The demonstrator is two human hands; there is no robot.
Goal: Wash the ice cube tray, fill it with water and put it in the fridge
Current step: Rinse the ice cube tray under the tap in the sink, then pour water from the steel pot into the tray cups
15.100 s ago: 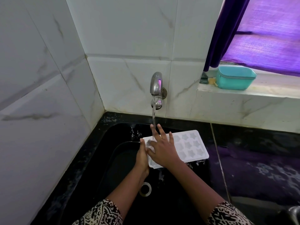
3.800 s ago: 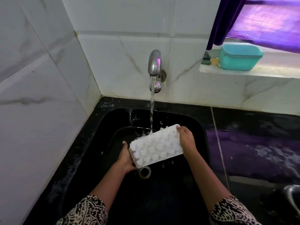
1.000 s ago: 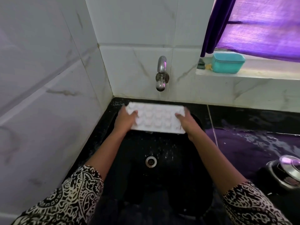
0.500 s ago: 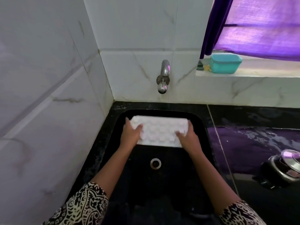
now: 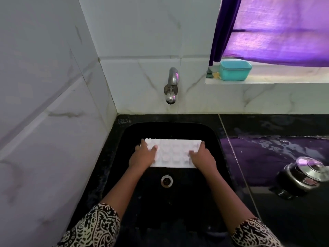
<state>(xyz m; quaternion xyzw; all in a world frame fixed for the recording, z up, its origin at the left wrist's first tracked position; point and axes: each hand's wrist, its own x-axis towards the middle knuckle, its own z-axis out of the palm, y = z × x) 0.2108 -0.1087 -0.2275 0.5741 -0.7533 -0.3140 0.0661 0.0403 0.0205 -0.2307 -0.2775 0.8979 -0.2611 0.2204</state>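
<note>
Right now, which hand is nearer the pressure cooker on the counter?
Right. The right hand holds the ice cube tray at the end toward the pressure cooker, over the sink; the left hand holds the opposite end, farther from it.

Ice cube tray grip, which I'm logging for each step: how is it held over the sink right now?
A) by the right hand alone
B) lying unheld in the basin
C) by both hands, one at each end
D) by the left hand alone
C: the left hand grips the left end of the ice cube tray and the right hand grips its right end, above the sink.
</note>
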